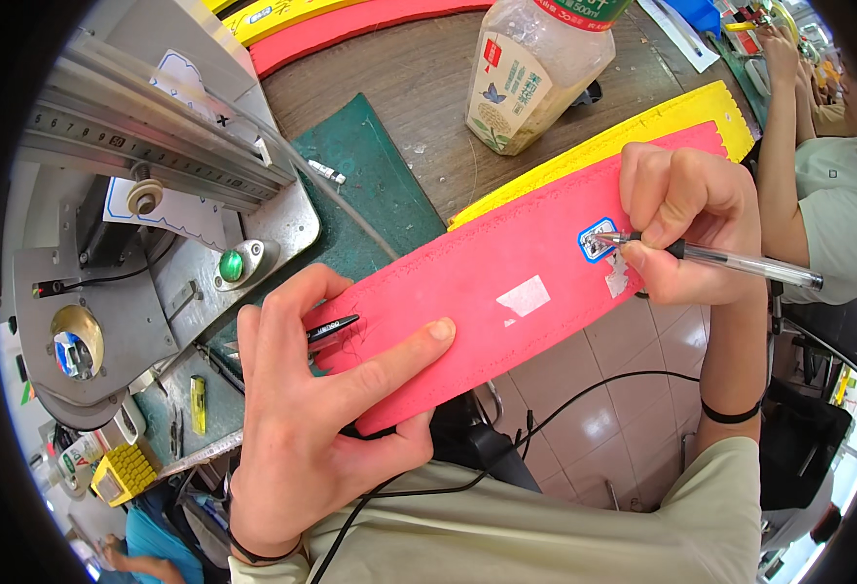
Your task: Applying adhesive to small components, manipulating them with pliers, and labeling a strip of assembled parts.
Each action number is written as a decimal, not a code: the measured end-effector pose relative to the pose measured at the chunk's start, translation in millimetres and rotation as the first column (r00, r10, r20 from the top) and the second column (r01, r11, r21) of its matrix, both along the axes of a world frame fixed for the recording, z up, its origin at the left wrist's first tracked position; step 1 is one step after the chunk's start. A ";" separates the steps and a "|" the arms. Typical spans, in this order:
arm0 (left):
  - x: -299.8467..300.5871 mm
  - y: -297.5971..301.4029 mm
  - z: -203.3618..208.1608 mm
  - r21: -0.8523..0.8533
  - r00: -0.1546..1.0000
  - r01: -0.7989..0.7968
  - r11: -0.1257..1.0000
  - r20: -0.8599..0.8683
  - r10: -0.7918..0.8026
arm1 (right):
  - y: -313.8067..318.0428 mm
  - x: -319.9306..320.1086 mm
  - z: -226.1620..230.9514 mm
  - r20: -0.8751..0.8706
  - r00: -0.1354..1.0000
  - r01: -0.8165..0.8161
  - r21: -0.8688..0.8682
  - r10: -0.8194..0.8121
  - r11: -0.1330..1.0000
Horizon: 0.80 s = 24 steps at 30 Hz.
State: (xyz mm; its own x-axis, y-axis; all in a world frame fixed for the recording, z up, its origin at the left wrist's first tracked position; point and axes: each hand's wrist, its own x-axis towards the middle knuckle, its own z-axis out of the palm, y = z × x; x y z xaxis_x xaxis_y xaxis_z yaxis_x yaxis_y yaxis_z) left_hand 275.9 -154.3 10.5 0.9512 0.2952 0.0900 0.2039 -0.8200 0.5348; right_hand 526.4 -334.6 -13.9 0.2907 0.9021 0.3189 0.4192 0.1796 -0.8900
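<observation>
Pink strip (506,282) lies pinned under left hand (321,409) fingers, which also clasp a black tool (333,329); right hand (681,219) fingers pinch a pen (740,263), its tip on the blue-edged sticker (599,238), marking seemingly unfinished.

bottle (535,68) behind strip (506,282)

A brown wooden workbench (428,88) carries a dark green cutting mat (370,185) and a grey metal machine (156,195) with a ruler rail at its left. A clear plastic bottle (535,68) stands on the wood, with 1 red foam strip (350,24) behind it.
</observation>
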 end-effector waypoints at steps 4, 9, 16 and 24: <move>0.1 0.2 -0.7 -0.009 1.000 -0.003 1.000 0.009 0.003 | 0.1 0.1 0.0 0.001 1.000 0.011 0.006 -0.011 1.000; 0.0 0.4 -1.0 -0.011 1.000 -0.001 1.000 0.011 0.001 | 1.3 0.4 0.2 -0.021 1.000 0.013 0.020 -0.013 1.000; 0.1 1.0 -1.1 -0.007 1.000 0.001 1.000 0.012 -0.001 | 2.1 0.6 0.5 -0.029 0.999 0.013 0.026 -0.012 1.000; 0.2 0.4 -1.1 -0.016 1.000 -0.005 1.000 0.009 0.005 | 2.5 -2.6 0.6 -0.052 0.998 0.032 0.025 -0.030 0.999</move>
State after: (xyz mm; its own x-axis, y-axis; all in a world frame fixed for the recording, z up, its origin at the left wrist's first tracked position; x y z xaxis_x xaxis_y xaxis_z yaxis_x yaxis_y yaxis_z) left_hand 276.1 -154.0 9.4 0.9490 0.3012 0.0934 0.2030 -0.8102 0.5499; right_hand 523.8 -332.1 -13.4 0.3348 0.8842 0.3257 0.3789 0.1902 -0.9057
